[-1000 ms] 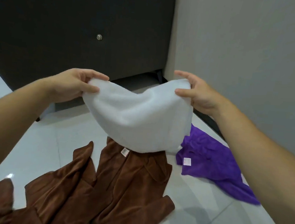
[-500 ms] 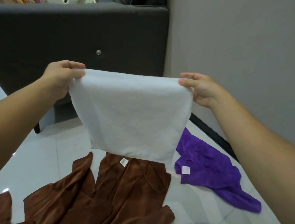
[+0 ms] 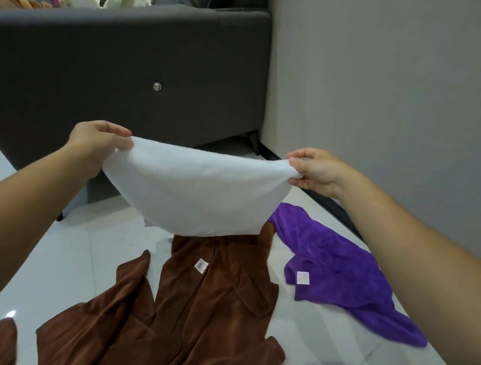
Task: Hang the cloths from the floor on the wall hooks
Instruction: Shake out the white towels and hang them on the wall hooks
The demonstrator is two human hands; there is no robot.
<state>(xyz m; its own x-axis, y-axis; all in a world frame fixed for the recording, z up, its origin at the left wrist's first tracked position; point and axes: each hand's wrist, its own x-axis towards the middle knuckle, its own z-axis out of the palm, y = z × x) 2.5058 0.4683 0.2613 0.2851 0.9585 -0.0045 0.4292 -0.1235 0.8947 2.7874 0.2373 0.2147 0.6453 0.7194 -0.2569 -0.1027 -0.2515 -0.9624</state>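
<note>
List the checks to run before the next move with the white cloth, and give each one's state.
1. Left hand pinches one top corner of the white cloth: ok.
2. Right hand pinches the other top corner: ok.
3. Top edge pulled straight: not ok, it sags between the hands.
4. Cloth lifted off the floor: ok.
5. Hook located: cannot tell, none shows on the wall in this view.
6. Floor cleared of cloths: not ok, brown cloths and a purple cloth lie there.
</note>
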